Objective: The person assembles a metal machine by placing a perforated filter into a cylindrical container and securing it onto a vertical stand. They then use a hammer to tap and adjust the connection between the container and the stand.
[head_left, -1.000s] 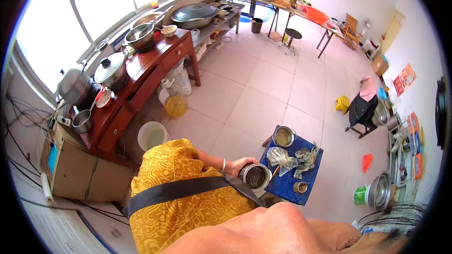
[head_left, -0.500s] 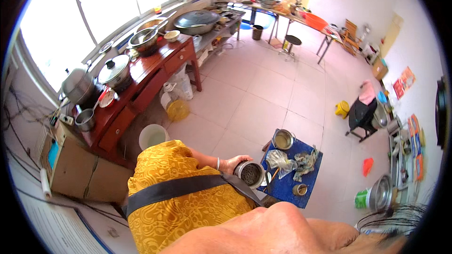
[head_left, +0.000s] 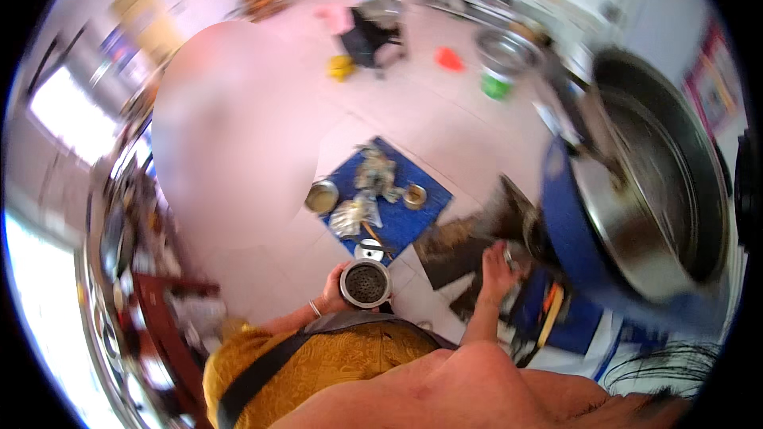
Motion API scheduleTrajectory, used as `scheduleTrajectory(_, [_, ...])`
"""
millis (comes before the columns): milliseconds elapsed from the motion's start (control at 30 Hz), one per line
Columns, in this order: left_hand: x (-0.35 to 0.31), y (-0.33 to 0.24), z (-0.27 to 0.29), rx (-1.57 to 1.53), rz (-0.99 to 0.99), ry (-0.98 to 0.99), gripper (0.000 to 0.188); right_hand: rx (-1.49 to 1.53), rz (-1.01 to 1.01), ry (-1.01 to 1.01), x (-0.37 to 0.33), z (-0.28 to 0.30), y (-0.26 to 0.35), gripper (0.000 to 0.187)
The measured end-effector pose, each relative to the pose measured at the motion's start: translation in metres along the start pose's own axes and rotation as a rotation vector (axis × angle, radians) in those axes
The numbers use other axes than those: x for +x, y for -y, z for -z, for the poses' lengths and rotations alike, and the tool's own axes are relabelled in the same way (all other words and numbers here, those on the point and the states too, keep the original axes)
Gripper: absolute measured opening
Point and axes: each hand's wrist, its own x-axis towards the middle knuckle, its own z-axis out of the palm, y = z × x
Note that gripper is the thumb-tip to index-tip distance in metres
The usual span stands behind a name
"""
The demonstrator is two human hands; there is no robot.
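Left hand (head_left: 334, 289) on perforated metal cylinder (head_left: 366, 283); right hand (head_left: 495, 276) out to the side.
Left fingers clamped around the cylinder's side, opening toward the camera, in front of the yellow garment (head_left: 350, 353), near the blue table (head_left: 420, 172). Right hand left of the large metal pot (head_left: 624, 218); blurred, cannot tell whether fingers grip anything.

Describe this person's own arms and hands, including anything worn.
The left hand, gloveless, has a silvery bracelet at its wrist. The right hand is also gloveless, with no bracelet visible. Both forearms are bare; the garment is golden yellow.
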Motion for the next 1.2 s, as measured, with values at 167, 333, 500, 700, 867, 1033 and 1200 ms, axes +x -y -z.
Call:
scheduleTrajectory(167, [0.046, 0.020, -0.004, 0.069, 0.100, -0.104, 0.068, -0.315, 0.143, -0.256, -0.008, -0.008, 0.041, 0.061])
scheduleTrajectory(333, [0.062, 0.040, -0.056, 0.088, 0.174, -0.138, 0.071, -0.388, 0.206, -0.398, -0.007, -0.014, 0.056, 0.031])
scheduleTrajectory(500, [0.091, 0.048, -0.011, 0.042, 0.378, 0.161, 0.074, -0.546, 0.225, -0.340, -0.002, 0.001, 0.061, 0.043])
scheduleTrajectory(700, [0.133, 0.080, -0.018, 0.252, 0.368, -0.004, 0.066, -0.609, 0.048, -0.162, -0.018, -0.003, 0.061, 0.064])
scheduleTrajectory(867, [0.157, 0.081, -0.017, 0.318, 0.468, -0.046, 0.061, -0.531, 0.189, -0.115, -0.022, -0.003, 0.049, 0.066])
scheduleTrajectory(1033, [0.176, 0.062, 0.024, 0.311, 0.602, 0.010, 0.068, -0.520, 0.235, -0.076, -0.013, 0.009, 0.046, 0.052])
scheduleTrajectory(1200, [0.212, 0.073, 0.046, 1.038, 0.431, 0.214, 0.064, -0.528, 0.347, 0.075, 0.005, 0.050, 0.055, 0.042])
